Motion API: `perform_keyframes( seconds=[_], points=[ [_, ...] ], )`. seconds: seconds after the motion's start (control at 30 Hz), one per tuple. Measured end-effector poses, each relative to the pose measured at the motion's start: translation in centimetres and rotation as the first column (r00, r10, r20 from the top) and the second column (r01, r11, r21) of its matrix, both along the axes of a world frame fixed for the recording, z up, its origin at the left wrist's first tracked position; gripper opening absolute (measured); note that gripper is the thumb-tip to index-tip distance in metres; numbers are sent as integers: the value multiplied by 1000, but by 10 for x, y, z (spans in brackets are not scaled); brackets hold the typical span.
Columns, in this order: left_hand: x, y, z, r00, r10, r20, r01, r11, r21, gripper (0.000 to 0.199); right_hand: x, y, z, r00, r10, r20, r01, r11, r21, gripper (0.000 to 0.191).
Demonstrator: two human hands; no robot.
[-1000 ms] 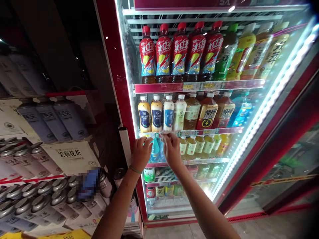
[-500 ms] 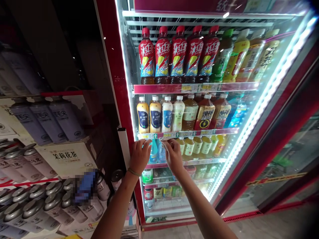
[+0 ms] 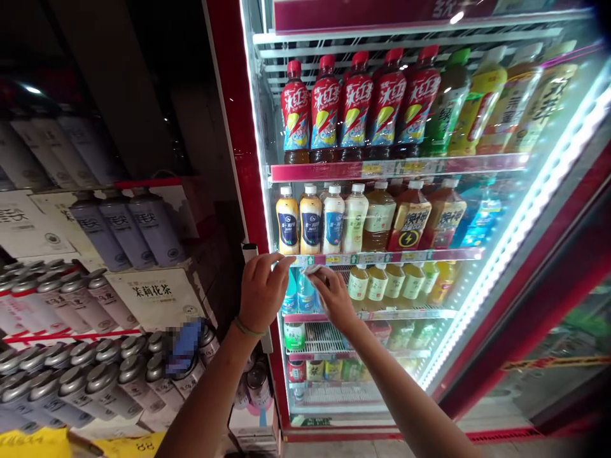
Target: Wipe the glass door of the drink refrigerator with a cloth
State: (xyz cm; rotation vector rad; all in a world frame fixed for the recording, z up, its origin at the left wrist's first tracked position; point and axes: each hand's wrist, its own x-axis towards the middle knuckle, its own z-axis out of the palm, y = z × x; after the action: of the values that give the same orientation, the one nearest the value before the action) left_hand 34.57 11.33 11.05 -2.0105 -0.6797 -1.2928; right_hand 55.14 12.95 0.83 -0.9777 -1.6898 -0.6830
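Note:
My left hand (image 3: 264,287) is raised at the left edge of the lit drinks cooler, its fingers curled near the price strip (image 3: 324,259) of the second shelf. What its fingertips hold, if anything, is hidden. Just right of it, my right hand (image 3: 334,296) pinches a small whitish piece (image 3: 312,270), possibly paper or cloth, below the same strip. Above the hands stand bottles with white caps, among them a dark-blue-labelled one (image 3: 310,219). Blue bottles (image 3: 305,292) show between the hands on the shelf below.
Red-labelled tea bottles (image 3: 356,105) line the cooler's top shelf. The red door frame (image 3: 238,127) runs up the left side. Further left are stacked cartons (image 3: 157,299) and rows of silver-capped bottles (image 3: 71,381).
The view has shifted, so the cooler and stacks sit further right. My left hand has moved slightly left relative to the shelf strip, its fingers stretching toward it. My right hand still pinches the whitish piece.

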Motion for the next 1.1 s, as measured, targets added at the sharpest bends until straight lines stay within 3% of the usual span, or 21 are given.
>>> perform_keyframes(
  seconds=[0.1,0.17,0.23,0.33,0.4,0.6,0.67,0.77,0.83,0.9,1.03,1.1],
  points=[
    [-10,5,19,998,42,40,-42,999,2,28,-3,13,41,997,-29,-68,32,999,41,57],
    [-13,10,26,996,64,60,-63,998,-22,28,-10,21,54,997,-27,-70,32,997,69,58],
    [-16,15,30,995,83,60,-80,996,-48,27,-20,22,42,1000,2,23,-3,998,62,56],
    [-23,22,35,996,91,4,-90,993,-82,24,-33,17,1,969,63,240,-64,998,-3,54],
    [-26,27,39,996,82,-32,-85,991,-107,22,-39,16,-13,952,57,301,-55,998,-15,54],
    [-22,33,50,994,84,-74,-95,980,-175,22,-54,33,23,995,-33,92,30,999,24,60],
    [-21,33,51,994,76,-76,-89,978,-188,23,-57,31,16,994,33,104,-34,999,5,58],
    [-22,32,52,995,63,-79,-77,979,-191,23,-55,22,-8,958,93,270,-91,996,-21,50],
    [-25,33,54,996,56,-75,-69,980,-186,23,-50,21,-7,941,59,334,-65,998,7,47],
    [-26,34,58,997,56,-55,-65,981,-182,23,-43,27,24,955,0,296,-19,998,61,50],
    [-26,35,74,998,52,29,-47,986,-160,25,-35,45,128,983,-16,181,-14,986,165,61],
    [-27,36,82,995,53,83,-41,989,-140,28,-36,46,153,980,16,200,-51,983,175,65]
  ],
)
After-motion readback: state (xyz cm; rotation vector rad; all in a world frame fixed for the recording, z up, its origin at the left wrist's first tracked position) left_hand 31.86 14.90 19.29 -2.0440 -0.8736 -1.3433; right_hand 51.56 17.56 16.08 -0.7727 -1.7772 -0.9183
